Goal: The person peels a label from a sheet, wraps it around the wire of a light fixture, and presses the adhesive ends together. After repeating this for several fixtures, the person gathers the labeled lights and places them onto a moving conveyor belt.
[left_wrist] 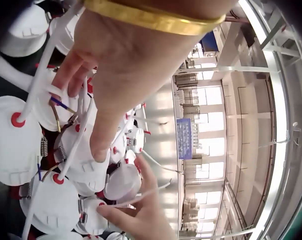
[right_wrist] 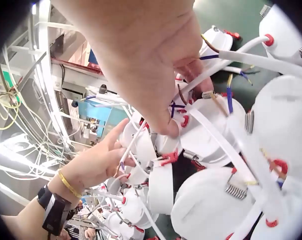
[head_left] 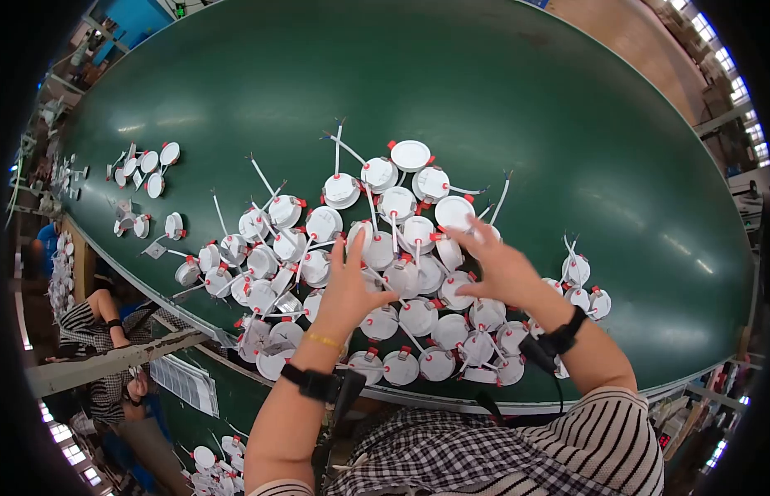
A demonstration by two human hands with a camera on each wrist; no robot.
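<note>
A pile of round white downlights (head_left: 419,317) with spring clips, red cable grommets and white cables lies in front of the person. Over its middle is the left hand (head_left: 348,289), fingers extended and thumb apart. To its right, the right hand (head_left: 505,269) reaches over the pile with thumb and fingers spread. The left wrist view has the left thumb against a white downlight (left_wrist: 83,160), the other fingertips among cables. In the right wrist view, the right thumb and fingers reach down beside a downlight (right_wrist: 206,130) with bare-ended wires around them.
Smaller groups of downlights lie at the far left (head_left: 150,161) and at the right (head_left: 576,271) of the green table (head_left: 484,91). Loose cables with stripped ends stick up from the pile. Another person's arm (head_left: 110,312) shows at the lower left, beside a beam (head_left: 112,362).
</note>
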